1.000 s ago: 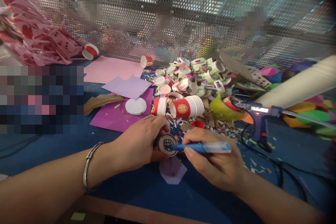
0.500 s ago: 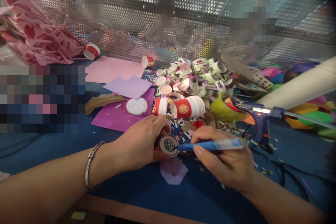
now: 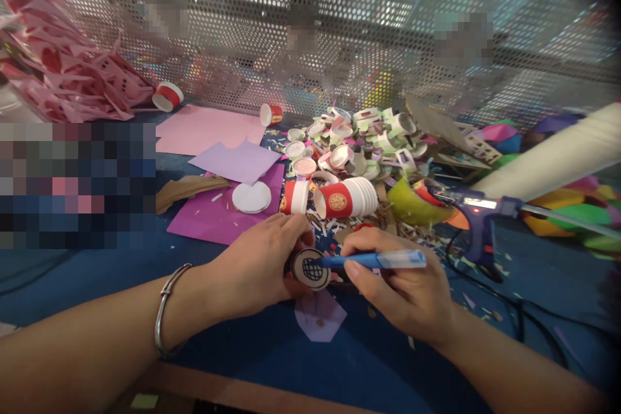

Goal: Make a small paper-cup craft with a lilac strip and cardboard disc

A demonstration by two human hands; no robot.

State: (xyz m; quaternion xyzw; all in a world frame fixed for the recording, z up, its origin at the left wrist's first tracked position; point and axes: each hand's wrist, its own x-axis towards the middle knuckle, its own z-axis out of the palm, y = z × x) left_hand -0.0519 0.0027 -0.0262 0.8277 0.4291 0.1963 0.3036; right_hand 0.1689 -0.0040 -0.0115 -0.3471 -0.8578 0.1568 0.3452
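Observation:
My left hand point(image 3: 269, 259) is closed around a small round piece point(image 3: 312, 270) that looks like a cut cup bottom, its pale face turned up toward me. A dark grid drawn inside a circle covers the middle of that face. Between the fingers of my right hand point(image 3: 398, 284) is a blue marker point(image 3: 373, 261), its tip on or just over the grid. A lilac paper scrap point(image 3: 321, 317) lies on the blue table just below the round piece. Behind my hands, a stack of red and white paper cups point(image 3: 347, 198) rests on its side.
A glue gun point(image 3: 485, 213) with a lit red light stands at right, its black cable point(image 3: 524, 310) trailing over the table. Cut cup pieces point(image 3: 359, 136) form a heap at the back. Purple paper point(image 3: 204, 217) and pink paper point(image 3: 208, 129) lie at left.
My right hand has shifted left with the marker, bringing its tip from the grid's right edge further in over it. My left hand keeps its hold on the round piece.

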